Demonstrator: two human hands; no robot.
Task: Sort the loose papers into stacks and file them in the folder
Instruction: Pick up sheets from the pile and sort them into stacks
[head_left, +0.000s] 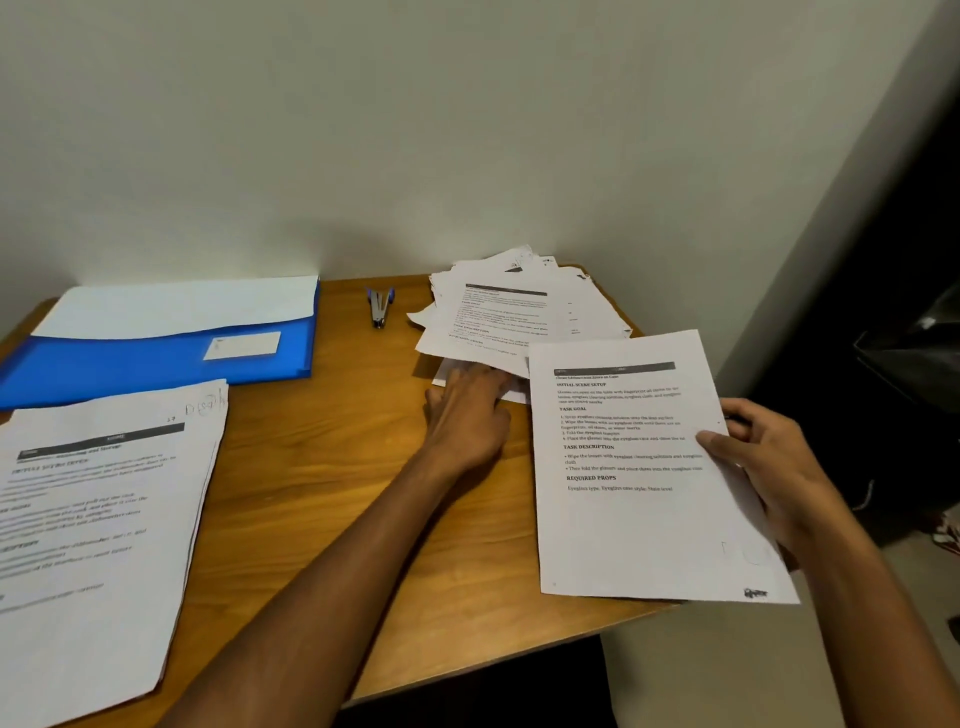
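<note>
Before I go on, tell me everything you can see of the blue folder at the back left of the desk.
The blue folder looks like glossy translucent plastic. It lies flat on the wooden desk near the wall, with white paper showing out of its top edge and a white label on its front. Its near left corner is overlapped by the sorted stack of papers. A stapler lies apart to its right. Neither hand touches it.

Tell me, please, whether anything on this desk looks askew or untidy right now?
Yes: the loose pile at the back right is fanned and crooked, with corners jutting out at several angles. The sorted stack at front left lies squarer but overhangs the desk edge.
</note>
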